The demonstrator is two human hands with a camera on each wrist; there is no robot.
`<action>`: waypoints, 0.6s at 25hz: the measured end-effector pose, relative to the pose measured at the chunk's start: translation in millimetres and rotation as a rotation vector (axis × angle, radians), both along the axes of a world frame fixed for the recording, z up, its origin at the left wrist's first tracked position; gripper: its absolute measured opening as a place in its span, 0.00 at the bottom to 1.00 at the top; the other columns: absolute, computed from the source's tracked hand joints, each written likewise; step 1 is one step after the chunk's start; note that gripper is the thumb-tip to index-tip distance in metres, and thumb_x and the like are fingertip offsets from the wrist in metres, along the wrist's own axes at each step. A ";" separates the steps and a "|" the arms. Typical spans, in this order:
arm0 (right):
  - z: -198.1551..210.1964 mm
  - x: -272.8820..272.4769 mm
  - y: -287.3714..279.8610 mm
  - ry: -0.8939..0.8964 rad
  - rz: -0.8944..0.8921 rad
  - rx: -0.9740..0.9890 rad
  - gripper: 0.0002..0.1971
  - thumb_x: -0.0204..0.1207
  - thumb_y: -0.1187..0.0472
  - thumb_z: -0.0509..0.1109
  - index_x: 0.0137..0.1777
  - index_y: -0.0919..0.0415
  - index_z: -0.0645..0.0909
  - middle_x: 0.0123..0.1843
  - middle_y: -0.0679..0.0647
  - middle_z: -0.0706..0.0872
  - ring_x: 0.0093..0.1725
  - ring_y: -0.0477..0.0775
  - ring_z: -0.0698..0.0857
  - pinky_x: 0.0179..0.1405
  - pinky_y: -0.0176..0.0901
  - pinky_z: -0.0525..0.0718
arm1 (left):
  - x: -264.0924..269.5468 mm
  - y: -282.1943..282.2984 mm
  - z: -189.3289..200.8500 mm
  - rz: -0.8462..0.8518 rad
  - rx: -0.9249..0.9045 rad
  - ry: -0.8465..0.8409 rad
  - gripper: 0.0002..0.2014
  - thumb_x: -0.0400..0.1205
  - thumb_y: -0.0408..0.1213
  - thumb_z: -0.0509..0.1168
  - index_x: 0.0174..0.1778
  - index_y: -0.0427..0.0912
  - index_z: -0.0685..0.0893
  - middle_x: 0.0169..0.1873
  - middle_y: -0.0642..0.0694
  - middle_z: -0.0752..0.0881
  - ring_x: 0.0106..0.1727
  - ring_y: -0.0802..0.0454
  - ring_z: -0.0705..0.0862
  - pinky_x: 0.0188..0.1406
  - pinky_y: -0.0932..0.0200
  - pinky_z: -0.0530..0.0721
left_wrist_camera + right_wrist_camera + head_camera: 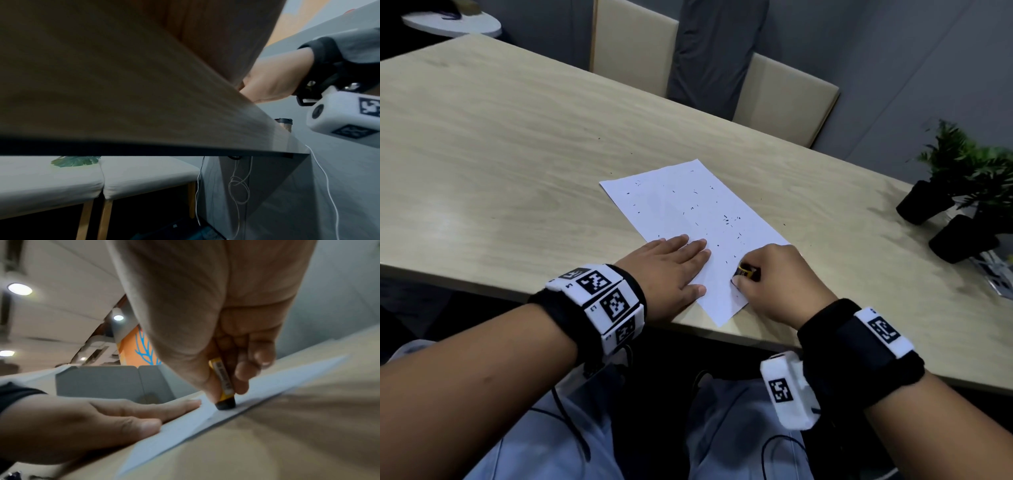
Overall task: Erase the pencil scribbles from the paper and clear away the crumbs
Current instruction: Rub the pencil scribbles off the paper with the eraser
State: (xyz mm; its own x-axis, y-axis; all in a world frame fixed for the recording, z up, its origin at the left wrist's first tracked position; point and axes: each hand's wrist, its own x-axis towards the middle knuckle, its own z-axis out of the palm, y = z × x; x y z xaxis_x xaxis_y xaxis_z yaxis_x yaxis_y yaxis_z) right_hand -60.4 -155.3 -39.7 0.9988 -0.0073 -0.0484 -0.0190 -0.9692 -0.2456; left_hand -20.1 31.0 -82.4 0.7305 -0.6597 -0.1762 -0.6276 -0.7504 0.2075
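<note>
A white sheet of paper point(681, 219) lies on the wooden table point(500, 154) near its front edge, sprinkled with dark eraser crumbs point(729, 219). My left hand point(671, 270) lies flat on the sheet's near left edge, fingers straight, pressing it down. My right hand point(774, 277) grips a black eraser in a yellow sleeve point(746, 272), its tip on the paper near the front corner. In the right wrist view the eraser point(223, 386) stands upright, black end on the paper point(185, 426), with the left hand point(82, 423) beside it. The left wrist view shows mostly the table edge.
Two small potted plants point(962, 192) in black pots stand at the table's right end. Beige chair backs point(784, 99) stand behind the far side. A few crumbs lie on the bare table around the sheet. The table's front edge runs just under my wrists.
</note>
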 end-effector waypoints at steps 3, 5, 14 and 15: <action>8.2 1.7 -13.5 0.016 -0.037 -0.083 0.09 0.71 0.63 0.67 0.33 0.68 0.77 0.28 0.57 0.76 0.33 0.57 0.72 0.29 0.45 0.66 | -0.7 0.4 1.5 -0.004 -0.005 0.003 0.31 0.90 0.54 0.43 0.86 0.51 0.39 0.85 0.55 0.37 0.86 0.54 0.37 0.81 0.56 0.39; 12.1 6.5 -9.6 -0.037 -0.002 -0.038 0.07 0.73 0.63 0.69 0.36 0.66 0.82 0.31 0.55 0.81 0.36 0.58 0.78 0.33 0.45 0.72 | -1.1 0.8 1.3 -0.004 -0.013 -0.006 0.29 0.91 0.51 0.42 0.86 0.51 0.39 0.85 0.56 0.37 0.86 0.55 0.37 0.82 0.57 0.39; 17.3 -2.4 3.3 0.214 0.364 -0.017 0.08 0.70 0.64 0.70 0.41 0.52 0.89 0.39 0.46 0.86 0.41 0.44 0.81 0.44 0.41 0.81 | -2.3 -0.3 1.6 0.019 -0.010 -0.012 0.28 0.91 0.46 0.42 0.86 0.50 0.39 0.86 0.55 0.38 0.86 0.54 0.38 0.82 0.57 0.40; 17.9 1.1 5.7 0.175 0.364 -0.006 0.07 0.70 0.63 0.70 0.42 0.53 0.89 0.38 0.46 0.86 0.40 0.43 0.81 0.44 0.42 0.80 | -1.9 0.0 1.3 0.018 -0.014 -0.013 0.28 0.91 0.46 0.42 0.86 0.50 0.39 0.86 0.55 0.38 0.86 0.54 0.38 0.82 0.58 0.40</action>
